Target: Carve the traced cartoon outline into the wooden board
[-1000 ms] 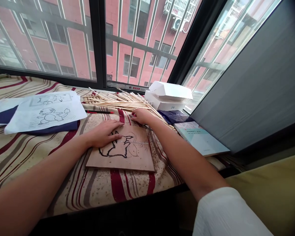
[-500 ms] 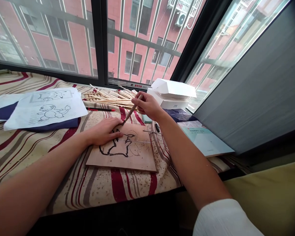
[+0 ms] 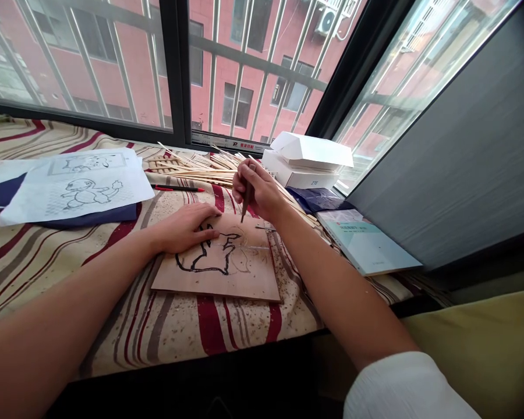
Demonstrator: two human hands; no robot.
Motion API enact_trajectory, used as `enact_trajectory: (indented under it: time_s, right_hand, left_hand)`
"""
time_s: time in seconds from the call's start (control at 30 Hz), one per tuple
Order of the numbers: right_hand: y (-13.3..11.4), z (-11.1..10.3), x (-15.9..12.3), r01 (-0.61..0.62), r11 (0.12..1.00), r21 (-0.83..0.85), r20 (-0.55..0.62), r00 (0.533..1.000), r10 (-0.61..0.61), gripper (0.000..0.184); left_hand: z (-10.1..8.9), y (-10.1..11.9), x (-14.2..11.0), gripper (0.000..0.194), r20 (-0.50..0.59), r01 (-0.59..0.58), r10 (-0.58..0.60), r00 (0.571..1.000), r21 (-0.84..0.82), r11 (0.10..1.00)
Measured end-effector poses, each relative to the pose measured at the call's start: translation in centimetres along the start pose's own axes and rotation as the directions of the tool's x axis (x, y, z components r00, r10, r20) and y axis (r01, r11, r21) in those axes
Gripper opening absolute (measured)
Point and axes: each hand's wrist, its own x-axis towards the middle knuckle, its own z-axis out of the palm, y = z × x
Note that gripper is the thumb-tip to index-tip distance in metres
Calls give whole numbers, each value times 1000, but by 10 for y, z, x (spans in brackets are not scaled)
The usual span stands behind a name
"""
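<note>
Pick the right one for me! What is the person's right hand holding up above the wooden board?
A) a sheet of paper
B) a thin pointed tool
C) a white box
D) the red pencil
B. The right hand grips a thin dark pointed tool, while the red pencil lies on the striped cloth.

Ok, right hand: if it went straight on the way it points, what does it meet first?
Likely the wooden board, near its top edge. The dark tool in the right hand points down at it, and its tip would touch first. Depth is unclear, so it may already be touching.
</note>
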Motion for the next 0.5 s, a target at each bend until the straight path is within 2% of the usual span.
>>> enact_trajectory:
  time_s: [0.23,0.5]
  right_hand:
    - [7,18,0,-17,1000,22,-111,994,19,47]
    - [10,25,-1,23,999,25,-30,999,-23,49]
  left_hand:
    - [1,-1,1,54,-15,-4,4,1000,-10,1000]
    - [3,-3,0,56,-17,-9,9,1000,-10,1000]
